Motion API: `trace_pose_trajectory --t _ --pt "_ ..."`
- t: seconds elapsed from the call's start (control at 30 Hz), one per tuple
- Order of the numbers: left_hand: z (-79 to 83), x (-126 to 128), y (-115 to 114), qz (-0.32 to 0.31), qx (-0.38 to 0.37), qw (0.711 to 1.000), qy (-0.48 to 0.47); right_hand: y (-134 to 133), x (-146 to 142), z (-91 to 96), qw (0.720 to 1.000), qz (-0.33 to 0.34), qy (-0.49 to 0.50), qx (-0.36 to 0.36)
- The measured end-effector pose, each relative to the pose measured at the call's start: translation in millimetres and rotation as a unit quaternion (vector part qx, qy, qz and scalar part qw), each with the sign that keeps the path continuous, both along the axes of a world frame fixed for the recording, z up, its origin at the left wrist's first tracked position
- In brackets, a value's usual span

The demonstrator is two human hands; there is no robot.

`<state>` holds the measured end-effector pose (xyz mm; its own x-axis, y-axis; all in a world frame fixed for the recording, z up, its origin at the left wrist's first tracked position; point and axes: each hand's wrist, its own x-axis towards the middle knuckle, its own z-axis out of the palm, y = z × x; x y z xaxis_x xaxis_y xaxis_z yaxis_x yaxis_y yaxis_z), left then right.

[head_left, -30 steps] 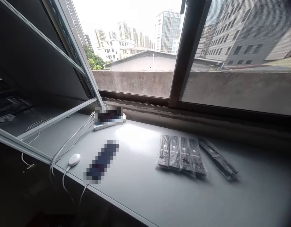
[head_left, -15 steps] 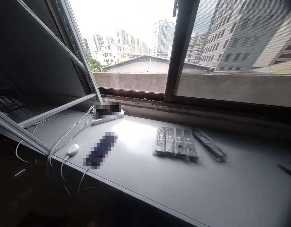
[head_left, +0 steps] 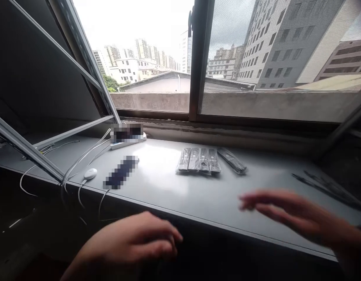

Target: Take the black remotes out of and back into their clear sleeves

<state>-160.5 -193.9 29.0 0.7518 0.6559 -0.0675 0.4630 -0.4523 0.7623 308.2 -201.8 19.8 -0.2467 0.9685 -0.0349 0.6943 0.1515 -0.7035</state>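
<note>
**Two bare hands over a grey sill by the window**

While the window (head_left: 195, 58) fills the upper half of the view, with its dark upright frame near the middle and city buildings beyond the glass, a long grey sill (head_left: 174, 191) runs beneath it from left to right. The right hand (head_left: 288, 216) hovers over the near right part of the sill, blurred, its fingers stretched out flat and apart, grasping nothing. The left hand (head_left: 133, 244) sits lower, in front of the sill's near edge, with the fingers curled loosely downward (whether they press on anything beneath cannot be told). Well beyond both hands, near the middle of the sill, lie four wrapped remotes (head_left: 198, 160) side by side and touching, their long sides pointing toward the window. Just to the right of them a fifth wrapped remote (head_left: 232, 160) lies at a slant. To the left, a dark blurred-out strip (head_left: 120, 172) rests on the sill, and behind it a white power strip (head_left: 126, 141) sits against the window base. White cables (head_left: 81, 164) trail from it toward the left edge, near a small white oval puck (head_left: 90, 173).
</note>
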Motion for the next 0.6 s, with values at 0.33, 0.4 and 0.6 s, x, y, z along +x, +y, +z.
trace_pose_trajectory --t 0.33,0.4,0.6 --pt "47.2 154 184 0.138 0.298 0.900 -0.286 191 -1 -56.9 0.939 -0.163 -0.277 0.122" --pt "27.6 174 209 0.182 0.346 0.874 -0.288 192 10 -61.2 0.937 -0.179 -0.258 0.155" --pt "-28.8 174 241 0.174 0.416 0.866 -0.214 171 -11 -17.7 0.948 -0.251 -0.078 0.178"
